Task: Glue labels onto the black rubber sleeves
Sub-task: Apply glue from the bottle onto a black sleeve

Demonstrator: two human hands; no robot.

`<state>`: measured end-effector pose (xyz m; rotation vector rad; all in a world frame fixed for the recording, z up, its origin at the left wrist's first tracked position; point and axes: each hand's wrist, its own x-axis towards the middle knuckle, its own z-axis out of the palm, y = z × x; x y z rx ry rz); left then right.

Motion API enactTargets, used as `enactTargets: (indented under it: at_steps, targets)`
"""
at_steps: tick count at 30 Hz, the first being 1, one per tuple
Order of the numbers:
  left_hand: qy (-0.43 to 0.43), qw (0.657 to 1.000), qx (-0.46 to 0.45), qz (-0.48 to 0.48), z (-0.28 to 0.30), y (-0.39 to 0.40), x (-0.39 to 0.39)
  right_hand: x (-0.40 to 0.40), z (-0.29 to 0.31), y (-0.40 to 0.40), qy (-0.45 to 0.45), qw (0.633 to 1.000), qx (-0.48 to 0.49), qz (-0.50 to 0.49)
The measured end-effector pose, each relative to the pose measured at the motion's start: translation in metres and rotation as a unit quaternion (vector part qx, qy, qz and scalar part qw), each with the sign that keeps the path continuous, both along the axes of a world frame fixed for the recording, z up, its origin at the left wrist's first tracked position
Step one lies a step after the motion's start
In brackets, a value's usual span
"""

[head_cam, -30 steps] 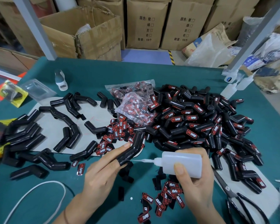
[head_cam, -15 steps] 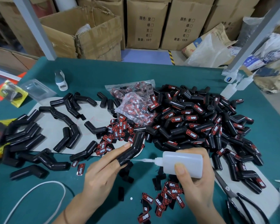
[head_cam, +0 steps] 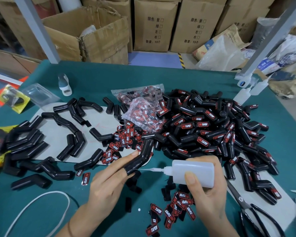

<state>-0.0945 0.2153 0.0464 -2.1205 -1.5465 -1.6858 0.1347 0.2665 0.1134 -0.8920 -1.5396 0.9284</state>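
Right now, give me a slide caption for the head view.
Left hand holds a bent sleeve while right hand aims a glue bottle at it.

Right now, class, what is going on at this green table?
A person is gluing labels onto black rubber sleeves. The left hand holds one bent sleeve slipped over a finger, and the right hand grips a white glue bottle with its thin nozzle pointed at the sleeve's lower end. No label is on this sleeve yet. A big heap of labelled sleeves lies on the right, unlabelled sleeves on the left, and loose red labels between them.
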Motion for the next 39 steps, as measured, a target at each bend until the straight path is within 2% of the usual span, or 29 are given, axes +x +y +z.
enactTargets:
  at_steps: [39]
  targets:
    - [0.005, 1.000, 0.006, 0.017, 0.0039, 0.0003, 0.0003, -0.0005, 0.0027, -0.0023, 0.002, 1.000, 0.015, -0.007]
